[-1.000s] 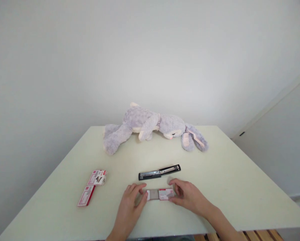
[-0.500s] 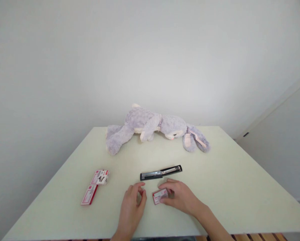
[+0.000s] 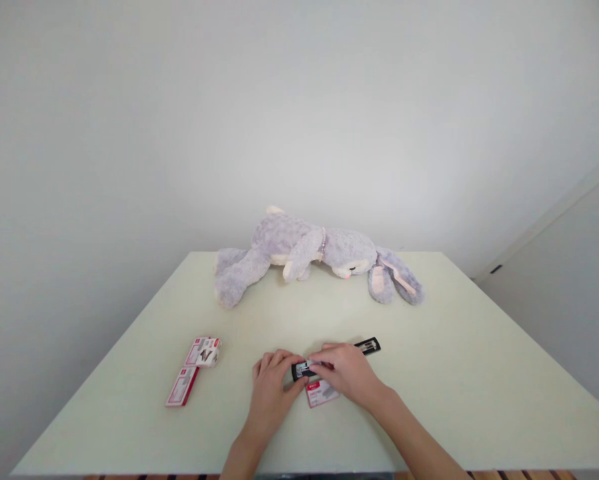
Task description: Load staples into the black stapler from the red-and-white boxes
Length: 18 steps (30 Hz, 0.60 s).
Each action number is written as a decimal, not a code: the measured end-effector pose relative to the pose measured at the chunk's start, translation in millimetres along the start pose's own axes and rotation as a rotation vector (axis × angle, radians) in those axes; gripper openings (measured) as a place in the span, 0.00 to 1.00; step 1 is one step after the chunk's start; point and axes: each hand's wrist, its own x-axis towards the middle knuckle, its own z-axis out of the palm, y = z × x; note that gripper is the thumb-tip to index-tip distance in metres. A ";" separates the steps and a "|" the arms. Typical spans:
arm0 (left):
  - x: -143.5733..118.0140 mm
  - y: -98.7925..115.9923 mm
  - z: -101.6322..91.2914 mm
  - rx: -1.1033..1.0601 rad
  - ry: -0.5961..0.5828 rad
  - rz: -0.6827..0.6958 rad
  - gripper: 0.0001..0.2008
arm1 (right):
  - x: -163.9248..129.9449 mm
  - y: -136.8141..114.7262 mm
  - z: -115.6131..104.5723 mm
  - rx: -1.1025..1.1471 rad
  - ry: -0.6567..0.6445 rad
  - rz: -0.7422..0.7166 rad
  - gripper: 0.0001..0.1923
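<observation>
Head | 1 plush rabbit | left grip clasps 1 stapler | right grip: closure unclear

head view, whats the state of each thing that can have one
Stapler: opened out.
Left hand: gripping the stapler's left end.
Right hand: fingertips over the stapler; grip unclear.
Staple box: lying flat; open or shut unclear.
Left boxes: grouped; open or shut unclear.
Rabbit: lying down.

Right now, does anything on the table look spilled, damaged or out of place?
Nothing looks spilled or damaged. Only the rabbit seems a bit odd: a soft toy lying along the far edge of the table, behind the stapler.
</observation>
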 end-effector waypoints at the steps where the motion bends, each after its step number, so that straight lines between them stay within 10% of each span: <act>1: -1.1 0.9 0.0 0.000 -0.003 -0.002 0.14 | 0.6 0.6 0.5 0.000 -0.014 -0.009 0.12; 13: -0.9 3.0 -0.2 0.002 0.005 0.005 0.14 | -10.5 -7.5 10.9 -0.038 0.110 0.265 0.09; 18: -2.0 2.7 0.5 0.002 0.023 0.011 0.13 | -29.7 -8.9 28.7 0.307 0.118 0.166 0.13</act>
